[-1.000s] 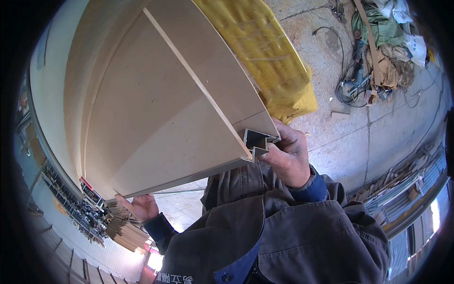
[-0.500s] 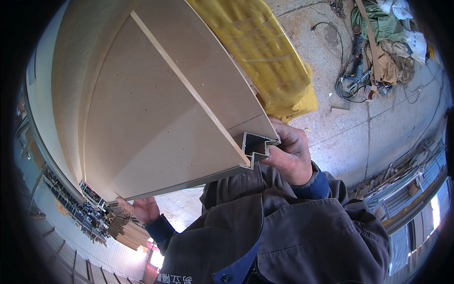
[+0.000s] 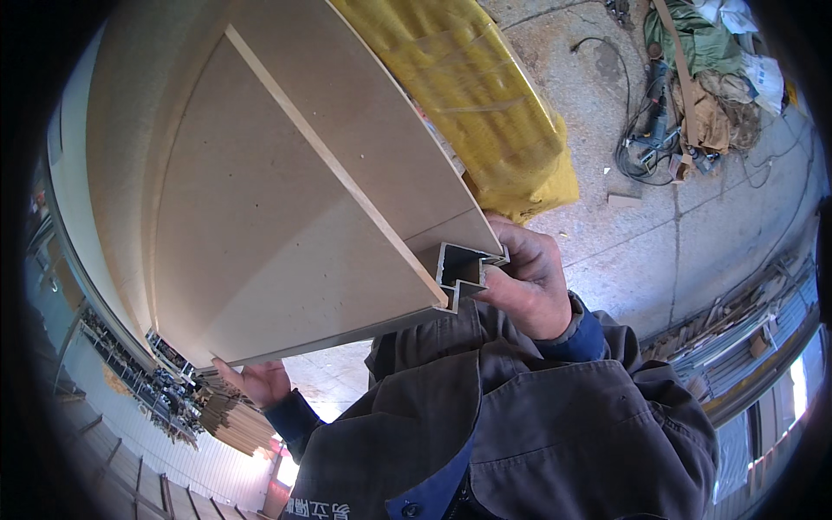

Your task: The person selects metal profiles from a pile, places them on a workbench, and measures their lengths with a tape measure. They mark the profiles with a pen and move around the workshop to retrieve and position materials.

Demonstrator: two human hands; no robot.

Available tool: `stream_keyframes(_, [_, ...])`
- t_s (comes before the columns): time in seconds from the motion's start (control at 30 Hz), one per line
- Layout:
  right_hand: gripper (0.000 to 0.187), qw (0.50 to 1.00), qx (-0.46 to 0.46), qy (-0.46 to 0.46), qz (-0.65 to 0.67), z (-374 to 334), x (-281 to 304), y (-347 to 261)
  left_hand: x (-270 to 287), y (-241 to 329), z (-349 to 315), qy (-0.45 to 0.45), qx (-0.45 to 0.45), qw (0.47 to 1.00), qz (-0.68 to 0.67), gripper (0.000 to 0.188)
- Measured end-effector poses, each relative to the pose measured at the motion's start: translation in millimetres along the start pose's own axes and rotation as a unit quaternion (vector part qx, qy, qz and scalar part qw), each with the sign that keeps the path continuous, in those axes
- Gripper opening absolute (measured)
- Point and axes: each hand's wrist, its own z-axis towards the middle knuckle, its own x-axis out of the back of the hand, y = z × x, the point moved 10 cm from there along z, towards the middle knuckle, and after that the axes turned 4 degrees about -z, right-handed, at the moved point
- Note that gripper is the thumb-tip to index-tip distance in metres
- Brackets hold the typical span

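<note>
Seen from above, a person in a dark work jacket [image 3: 555, 425] with blue trim stands at the near edge of a large tan board [image 3: 286, 217]. A long grey metal profile [image 3: 373, 328], hollow and stepped in section, lies along that near edge, its open end facing out at the near right corner. The right hand [image 3: 533, 286] grasps the profile there, thumb against the open end and fingers tucked behind the board's right edge. The left hand [image 3: 260, 381] is at the near left corner, one fingertip touching the edge; whether its fingers are gripping or merely resting cannot be told. A pale wooden strip [image 3: 334, 165] runs slantwise across the board from its far side to the near right corner, ending beside the profile. Just beyond the board's right edge is a yellow wrapped bundle [image 3: 485, 95], its shiny covering creased. Farther right, on the concrete floor [image 3: 607, 260], a blue-grey power tool [image 3: 656, 121] with a black cable sits beside a green sack [image 3: 702, 43] and a white sack [image 3: 763, 82] bearing small blue print. White lettering shows low on the jacket's left side.
</note>
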Motion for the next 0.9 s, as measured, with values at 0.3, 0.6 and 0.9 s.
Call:
stream_keyframes(0.3, [0.031,1.000,0.019,0.017,-0.011,0.6,0.3,6.1,1.9,-0.6,-2.9,0.063,-0.009,0.998,0.024,0.060])
stream_keyframes(0.6, [0.033,0.998,0.049,0.031,-0.026,-0.1,-1.1,3.8,-17.9,-9.4,1.8,-0.100,0.038,0.992,-0.060,0.057])
stream_keyframes(0.9, [0.045,0.998,0.064,0.025,0.010,2.2,-1.9,4.8,13.9,-3.5,12.1,-0.096,0.020,0.994,-0.052,0.060])
